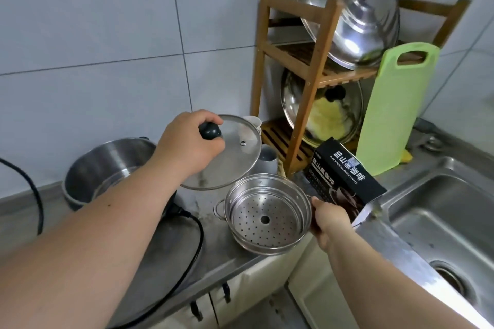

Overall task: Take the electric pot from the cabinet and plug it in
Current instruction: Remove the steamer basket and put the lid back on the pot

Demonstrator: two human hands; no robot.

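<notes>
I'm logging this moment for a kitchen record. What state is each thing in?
Electric pot: on the counter, uncovered, cord attached at its base.
Glass lid: held tilted above the counter by its knob.
Steamer insert: out of the pot, on the counter, empty.
Left hand: grip closed on the lid knob.
Right hand: grip closed on the steamer's side handle.
Coffee box: tilted.
Sink: empty.

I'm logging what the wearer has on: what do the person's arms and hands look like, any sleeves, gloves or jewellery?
Both arms are bare right to the frame edge: no sleeves, gloves, watch or bracelets. The left hand and right hand show no rings on their visible sides.
</notes>
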